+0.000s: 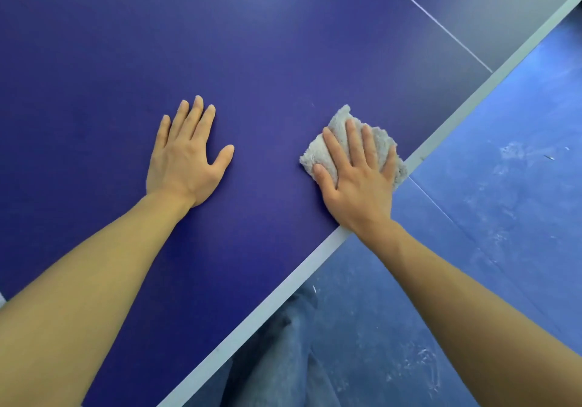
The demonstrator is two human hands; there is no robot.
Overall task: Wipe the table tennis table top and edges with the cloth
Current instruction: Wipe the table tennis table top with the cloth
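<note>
Head view, looking down over both bare forearms. A deep blue, matt table tennis table top point(252, 44) fills the left and upper part of the picture. Its pale grey-white edge band point(283, 287) runs on a diagonal from lower left to upper right, and a thin white centre line point(431, 17) crosses the far right corner. A small, pale grey, fluffy terry cloth point(315, 154), folded into a rough square pad, lies on the table top just inside the edge band, with its right corner reaching the band. The right hand point(356, 180) lies flat on the cloth, fingers straight and slightly spread and pointing away from the body. It presses the cloth down rather than curling round it. The left hand point(185, 158) rests palm down on bare table surface, fingers straight and thumb out, holding nothing. It is well apart from the cloth, on the cloth's left. So the right hand alone works the cloth, and the left seems to brace the body. The edge band touches the cloth's right side, while most of the table top stretches away to the left and ahead. Beyond the edge is a scuffed, lighter blue floor point(504, 186), and the person's grey-blue trouser leg point(283, 359) shows below the table.
</note>
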